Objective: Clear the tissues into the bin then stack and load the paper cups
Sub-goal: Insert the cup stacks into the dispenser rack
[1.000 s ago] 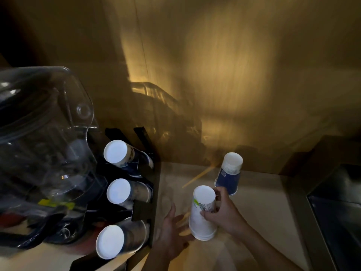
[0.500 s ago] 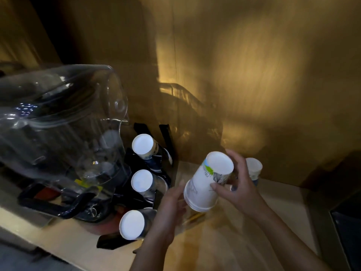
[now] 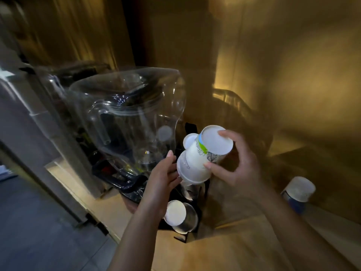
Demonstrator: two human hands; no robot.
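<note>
My right hand (image 3: 237, 169) grips a white paper cup stack (image 3: 201, 155) with a green band, tilted with its base up and right and its rim down-left. My left hand (image 3: 164, 177) is open beside the rim, fingertips touching or nearly touching it. The stack hangs in front of a black cup holder rack (image 3: 192, 227), where cups lie on their sides: one white base (image 3: 189, 140) shows behind the held stack and another cup (image 3: 175, 213) sits in the lowest slot. A blue and white cup (image 3: 298, 192) stands upside down on the counter at the right.
A large clear plastic jug (image 3: 127, 118) on a dark base stands left of the rack. The light wooden counter (image 3: 224, 251) runs under my arms, with its edge and a grey floor (image 3: 39, 222) at the left. A wooden wall stands behind.
My right hand has lifted the cup stack off the counter and tilted it towards the rack. My left hand rose to its rim. The view swung left, shifting the blue cup far right.
</note>
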